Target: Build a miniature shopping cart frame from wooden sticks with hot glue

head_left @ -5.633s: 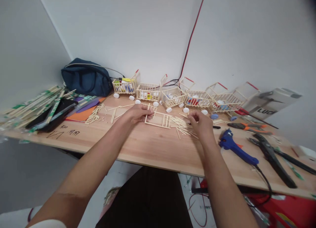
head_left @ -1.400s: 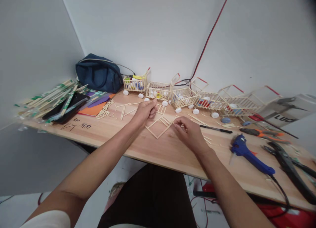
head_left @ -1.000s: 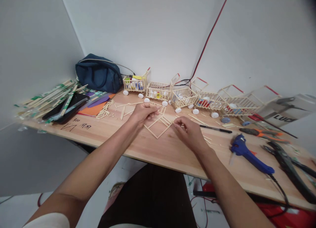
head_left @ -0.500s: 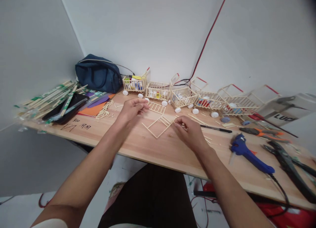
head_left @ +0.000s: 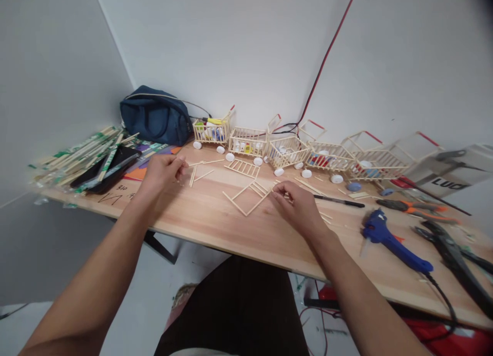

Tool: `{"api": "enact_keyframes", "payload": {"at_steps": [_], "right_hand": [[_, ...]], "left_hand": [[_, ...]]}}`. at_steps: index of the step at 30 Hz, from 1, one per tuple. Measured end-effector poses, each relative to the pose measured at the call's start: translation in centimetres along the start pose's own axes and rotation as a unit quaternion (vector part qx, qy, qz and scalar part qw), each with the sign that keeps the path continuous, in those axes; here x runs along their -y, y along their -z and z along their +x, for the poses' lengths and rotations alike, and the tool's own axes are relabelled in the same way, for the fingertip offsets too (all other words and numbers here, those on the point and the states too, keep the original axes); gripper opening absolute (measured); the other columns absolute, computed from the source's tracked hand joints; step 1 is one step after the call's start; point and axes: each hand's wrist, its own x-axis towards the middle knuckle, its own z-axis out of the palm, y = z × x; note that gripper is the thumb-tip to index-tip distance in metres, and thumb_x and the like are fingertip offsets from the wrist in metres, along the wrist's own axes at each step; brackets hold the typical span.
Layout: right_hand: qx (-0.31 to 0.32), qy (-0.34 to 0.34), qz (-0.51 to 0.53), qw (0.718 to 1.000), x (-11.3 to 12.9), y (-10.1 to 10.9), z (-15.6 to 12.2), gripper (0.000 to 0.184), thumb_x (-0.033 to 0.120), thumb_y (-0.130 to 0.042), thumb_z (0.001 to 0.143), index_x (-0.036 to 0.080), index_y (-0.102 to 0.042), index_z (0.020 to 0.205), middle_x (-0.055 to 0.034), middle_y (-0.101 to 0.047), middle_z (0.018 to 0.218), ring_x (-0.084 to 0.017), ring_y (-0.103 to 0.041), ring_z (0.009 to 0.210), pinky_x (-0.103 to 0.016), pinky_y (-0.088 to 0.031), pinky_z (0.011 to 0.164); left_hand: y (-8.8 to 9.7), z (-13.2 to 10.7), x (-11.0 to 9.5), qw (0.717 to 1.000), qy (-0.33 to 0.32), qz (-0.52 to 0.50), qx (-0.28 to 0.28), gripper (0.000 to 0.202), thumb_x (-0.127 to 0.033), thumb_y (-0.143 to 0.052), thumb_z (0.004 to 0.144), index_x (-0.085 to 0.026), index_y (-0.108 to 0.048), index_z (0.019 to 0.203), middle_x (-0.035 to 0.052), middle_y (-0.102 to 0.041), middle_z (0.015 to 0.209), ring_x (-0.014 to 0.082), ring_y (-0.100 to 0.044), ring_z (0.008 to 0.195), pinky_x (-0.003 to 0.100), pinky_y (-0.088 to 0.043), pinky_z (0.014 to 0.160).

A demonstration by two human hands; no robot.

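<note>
A small square frame of thin wooden sticks (head_left: 239, 206), with a few crossbars in one corner, lies flat on the table. My right hand (head_left: 292, 204) pinches its right corner between thumb and fingers. Off to the left, my left hand (head_left: 164, 172) hovers low where short cut stick pieces lie, its fingers curled together; whatever they hold, if anything, is too small to see. Just behind the frame rests a ladder-like stick panel (head_left: 242, 168). Several loose sticks (head_left: 203, 175) lie between my left hand and that panel.
Stick-built model shopping carts (head_left: 248, 143) with white wheels line the wall. At left are wrapped chopsticks (head_left: 87, 153) and a blue bag (head_left: 154, 114). A blue glue gun (head_left: 396, 243), orange-handled pliers (head_left: 412, 208), black-handled cutters (head_left: 454, 258) and a black pen (head_left: 341, 201) lie at right.
My left hand has moved left, from beside the ladder-like panel to the short stick pieces, uncovering loose sticks. My right hand keeps its pinch on the frame's corner.
</note>
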Motion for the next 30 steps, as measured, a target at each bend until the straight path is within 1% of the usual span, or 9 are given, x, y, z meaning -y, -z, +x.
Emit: {"api": "enact_keyframes", "payload": {"at_steps": [6, 9, 12, 15, 17, 19, 22, 24, 30], "right_hand": [[0.000, -0.004, -0.003, 1.000, -0.1, -0.1, 0.0, 0.007, 0.024, -0.055, 0.091, 0.020, -0.060, 0.087, -0.0028, -0.064, 0.080, -0.016, -0.056, 0.072, -0.028, -0.040, 0.067], [0.002, -0.005, -0.003, 1.000, -0.2, -0.2, 0.0, 0.008, 0.024, -0.055, 0.091, 0.020, -0.061, 0.087, -0.0031, -0.065, 0.080, -0.017, -0.056, 0.072, -0.029, -0.040, 0.067], [0.000, -0.016, 0.006, 1.000, 0.0, -0.1, 0.1, 0.009, 0.025, -0.056, 0.091, 0.020, -0.062, 0.088, -0.0030, -0.066, 0.080, -0.016, -0.055, 0.071, -0.028, -0.040, 0.067], [-0.007, -0.038, 0.029, 0.999, 0.3, 0.1, 0.1, 0.011, 0.027, -0.056, 0.091, 0.020, -0.063, 0.087, -0.0025, -0.066, 0.080, -0.016, -0.054, 0.069, -0.028, -0.039, 0.066], [-0.011, -0.052, 0.047, 0.998, 0.4, 0.2, 0.2, 0.013, 0.028, -0.055, 0.092, 0.020, -0.063, 0.086, -0.0020, -0.066, 0.080, -0.015, -0.054, 0.069, -0.028, -0.039, 0.066], [-0.018, -0.067, 0.069, 0.995, 0.4, 0.2, 0.1, 0.014, 0.029, -0.055, 0.092, 0.020, -0.063, 0.085, -0.0014, -0.066, 0.080, -0.015, -0.053, 0.068, -0.028, -0.038, 0.066], [-0.029, -0.088, 0.115, 0.989, 0.2, 0.2, 0.1, 0.016, 0.032, -0.055, 0.092, 0.020, -0.063, 0.086, -0.0003, -0.064, 0.078, -0.014, -0.052, 0.067, -0.028, -0.038, 0.065], [-0.030, -0.094, 0.144, 0.985, -0.1, 0.3, 0.1, 0.017, 0.034, -0.056, 0.092, 0.020, -0.064, 0.087, 0.0000, -0.063, 0.078, -0.014, -0.052, 0.068, -0.028, -0.038, 0.066], [-0.024, -0.112, 0.233, 0.966, -0.3, 0.4, 0.3, 0.020, 0.038, -0.059, 0.089, 0.020, -0.062, 0.083, -0.0007, -0.063, 0.076, -0.016, -0.055, 0.072, -0.029, -0.042, 0.070]], "left_hand": [[1.3, 0.8, 0.5, 0.993, -0.048, 0.098, -0.044, 0.019, -0.033, -0.068, 0.071, -0.016, -0.076, 0.074, 0.0039, -0.070, 0.070, 0.0156, -0.055, 0.061, 0.026, -0.036, 0.057], [0.9, 0.0, -0.8, 0.989, -0.041, 0.103, -0.100, 0.024, -0.040, -0.073, 0.068, -0.016, -0.072, 0.065, 0.0015, -0.063, 0.057, 0.0137, -0.049, 0.055, 0.026, -0.034, 0.056], [-0.7, -1.0, -2.7, 0.992, -0.075, 0.032, -0.098, 0.032, -0.042, -0.062, 0.078, -0.016, -0.069, 0.061, 0.0028, -0.065, 0.060, 0.0140, -0.053, 0.058, 0.025, -0.038, 0.057], [-3.5, -2.0, -4.7, 0.989, -0.133, -0.057, -0.013, 0.017, -0.026, -0.061, 0.074, -0.016, -0.074, 0.080, 0.0029, -0.072, 0.076, 0.0137, -0.059, 0.066, 0.023, -0.043, 0.060], [-6.0, -2.7, -5.9, 0.983, -0.137, -0.109, 0.055, 0.017, -0.017, -0.056, 0.071, -0.015, -0.073, 0.075, 0.0022, -0.069, 0.069, 0.0111, -0.055, 0.060, 0.022, -0.041, 0.057], [-8.6, -3.7, -7.0, 0.971, -0.113, -0.174, 0.120, 0.017, -0.014, -0.054, 0.070, -0.013, -0.070, 0.069, 0.0024, -0.067, 0.068, 0.0098, -0.055, 0.060, 0.020, -0.041, 0.056], [-12.1, -5.2, -8.2, 0.947, -0.044, -0.233, 0.215, 0.021, -0.021, -0.067, 0.071, -0.014, -0.075, 0.090, 0.0018, -0.071, 0.076, 0.0080, -0.055, 0.058, 0.020, -0.043, 0.056], [-13.9, -6.0, -8.5, 0.926, -0.029, -0.256, 0.276, 0.027, -0.026, -0.075, 0.069, -0.013, -0.075, 0.093, 0.0031, -0.072, 0.079, 0.0093, -0.057, 0.062, 0.022, -0.045, 0.060], [-16.2, -6.4, -7.7, 0.904, -0.030, -0.329, 0.271, 0.029, -0.035, -0.084, 0.062, -0.014, -0.075, 0.079, 0.0037, -0.071, 0.073, 0.0116, -0.059, 0.064, 0.025, -0.045, 0.062]]}}
